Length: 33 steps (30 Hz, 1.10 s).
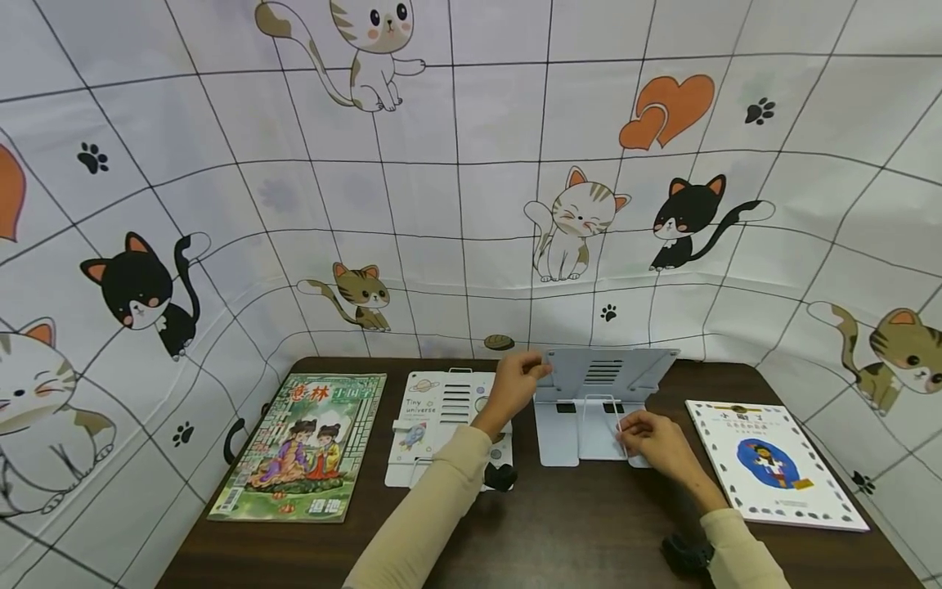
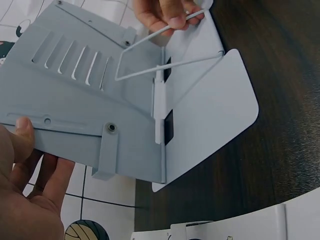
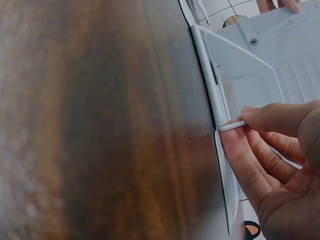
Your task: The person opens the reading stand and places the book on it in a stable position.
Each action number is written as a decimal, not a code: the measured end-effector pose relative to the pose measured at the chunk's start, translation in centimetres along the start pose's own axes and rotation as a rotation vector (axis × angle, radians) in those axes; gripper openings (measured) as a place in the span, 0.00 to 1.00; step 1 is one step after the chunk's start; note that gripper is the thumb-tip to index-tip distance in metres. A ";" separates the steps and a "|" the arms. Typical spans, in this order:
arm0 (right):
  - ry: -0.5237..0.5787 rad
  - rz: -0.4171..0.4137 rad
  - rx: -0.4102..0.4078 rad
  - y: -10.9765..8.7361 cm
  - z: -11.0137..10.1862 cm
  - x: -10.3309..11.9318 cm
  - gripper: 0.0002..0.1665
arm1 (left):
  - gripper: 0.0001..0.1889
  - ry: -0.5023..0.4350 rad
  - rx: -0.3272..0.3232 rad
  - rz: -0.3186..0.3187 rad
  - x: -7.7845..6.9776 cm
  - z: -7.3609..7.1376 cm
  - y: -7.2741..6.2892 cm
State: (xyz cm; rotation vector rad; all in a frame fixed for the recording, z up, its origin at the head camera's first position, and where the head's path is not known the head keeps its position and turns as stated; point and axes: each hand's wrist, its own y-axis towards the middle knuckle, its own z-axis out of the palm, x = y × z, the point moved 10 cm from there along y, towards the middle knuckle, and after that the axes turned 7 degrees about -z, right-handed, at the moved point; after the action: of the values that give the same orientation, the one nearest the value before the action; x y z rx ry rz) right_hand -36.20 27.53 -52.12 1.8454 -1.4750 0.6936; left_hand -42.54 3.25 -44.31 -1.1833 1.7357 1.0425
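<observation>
A pale grey metal book stand (image 1: 592, 409) stands unfolded on the table, its slotted back plate (image 2: 75, 95) raised above a flat base (image 2: 210, 107). At the plate's upper left corner, my left hand (image 1: 521, 376) grips the edge between thumb and fingers. My right hand (image 1: 651, 438) pinches one leg of the thin wire support (image 2: 150, 72) that rises from the base. In the right wrist view, the thumb and fingers of my right hand (image 3: 280, 155) close on the wire (image 3: 234, 126) near the base's front edge. Most of the wire loop shows in the left wrist view.
Left of the stand lies a second, white book stand (image 1: 423, 409) printed "Tiny universe", partly behind my left forearm. A magazine (image 1: 316, 446) lies at the table's left, a white book (image 1: 773, 466) at its right. A cat-print cloth (image 1: 500, 204) hangs behind the dark table (image 1: 559, 523).
</observation>
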 end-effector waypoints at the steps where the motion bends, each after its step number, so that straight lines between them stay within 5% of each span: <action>1: 0.003 -0.001 0.002 0.0 0.0 0.0 0.08 | 0.18 0.000 0.005 -0.004 0.0 0.1 -0.2; 9: 0.013 0.014 -0.004 -0.2 -0.1 0.1 0.08 | 0.08 0.044 0.018 -0.041 0.0 0.4 -1.5; 15: 0.030 0.014 0.000 -0.4 0.1 0.3 0.09 | 0.09 0.095 0.004 -0.019 0.0 0.4 -2.2; 33: 0.028 0.007 -0.005 -0.5 0.0 0.4 0.11 | 0.09 0.057 0.008 0.008 0.2 0.6 -2.7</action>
State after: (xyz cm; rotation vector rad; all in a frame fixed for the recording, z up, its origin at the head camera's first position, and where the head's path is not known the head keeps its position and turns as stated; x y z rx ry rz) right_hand -35.68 27.35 -51.93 1.8203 -1.4652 0.7150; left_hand -39.96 3.08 -45.22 -1.2126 1.7883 1.0141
